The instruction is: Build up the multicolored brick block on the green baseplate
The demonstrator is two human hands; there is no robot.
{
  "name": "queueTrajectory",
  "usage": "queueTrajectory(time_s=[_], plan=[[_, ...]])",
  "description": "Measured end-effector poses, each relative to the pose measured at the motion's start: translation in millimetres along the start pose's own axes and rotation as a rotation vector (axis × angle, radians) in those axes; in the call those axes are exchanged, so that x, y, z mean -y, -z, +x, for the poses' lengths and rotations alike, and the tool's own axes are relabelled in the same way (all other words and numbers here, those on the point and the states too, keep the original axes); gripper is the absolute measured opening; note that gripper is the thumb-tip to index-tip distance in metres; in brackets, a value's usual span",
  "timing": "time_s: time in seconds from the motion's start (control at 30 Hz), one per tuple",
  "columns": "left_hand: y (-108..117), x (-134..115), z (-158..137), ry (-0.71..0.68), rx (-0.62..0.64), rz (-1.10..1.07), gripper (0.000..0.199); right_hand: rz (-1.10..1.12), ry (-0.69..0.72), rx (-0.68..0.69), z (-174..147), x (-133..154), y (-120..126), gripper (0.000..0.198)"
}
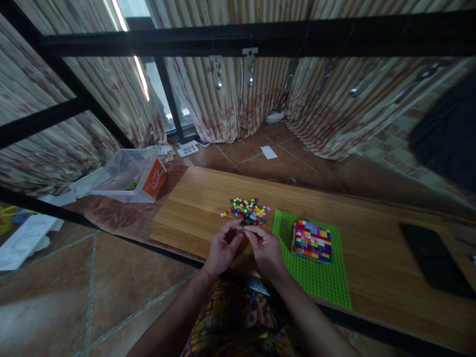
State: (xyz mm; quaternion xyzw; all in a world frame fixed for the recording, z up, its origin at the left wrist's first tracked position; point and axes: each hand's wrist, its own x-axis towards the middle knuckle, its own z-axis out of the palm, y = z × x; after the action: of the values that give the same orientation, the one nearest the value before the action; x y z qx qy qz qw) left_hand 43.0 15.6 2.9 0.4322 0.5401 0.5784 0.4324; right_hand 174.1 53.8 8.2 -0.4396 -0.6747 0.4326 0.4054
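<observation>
My left hand (225, 244) and my right hand (267, 252) meet fingertip to fingertip just in front of a loose heap of small toy bricks (251, 208) in many colours. Both hands are closed in a pinch. A tiny green toy brick (242, 230) shows between the fingertips; the fingers cover most of it. To the right of my right hand lies a green studded baseplate (316, 282). On its upper part stands a block built of multicoloured toy bricks (312, 241), roughly rectangular with a patchwork top.
The wooden tabletop (186, 218) carries a dark flat device (435, 258) at the right. Beyond its left end stands a clear plastic bin (122, 163) with an orange label. A black metal bar (260, 37) crosses above, before striped curtains (208, 104). A dark shape (449, 129) is at far right.
</observation>
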Motion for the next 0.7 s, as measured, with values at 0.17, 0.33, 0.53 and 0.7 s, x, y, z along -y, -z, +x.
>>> queueTrajectory(time_s=[0.17,0.33,0.53,0.7], plan=[[-7,1,2,0.063,-0.032,-0.104,0.030,0.123,-0.092,-0.055,-4,-2,-5,0.022],[-9,-3,3,0.099,-0.045,-0.147,0.025,0.186,-0.115,-0.062,-6,0,-6,0.021],[-6,-9,3,0.124,0.012,-0.226,0.021,0.242,-0.181,-0.100,-6,8,-3,0.018],[-4,-8,6,0.066,-0.002,-0.076,0.019,0.252,-0.184,-0.106,-9,15,4,0.018]])
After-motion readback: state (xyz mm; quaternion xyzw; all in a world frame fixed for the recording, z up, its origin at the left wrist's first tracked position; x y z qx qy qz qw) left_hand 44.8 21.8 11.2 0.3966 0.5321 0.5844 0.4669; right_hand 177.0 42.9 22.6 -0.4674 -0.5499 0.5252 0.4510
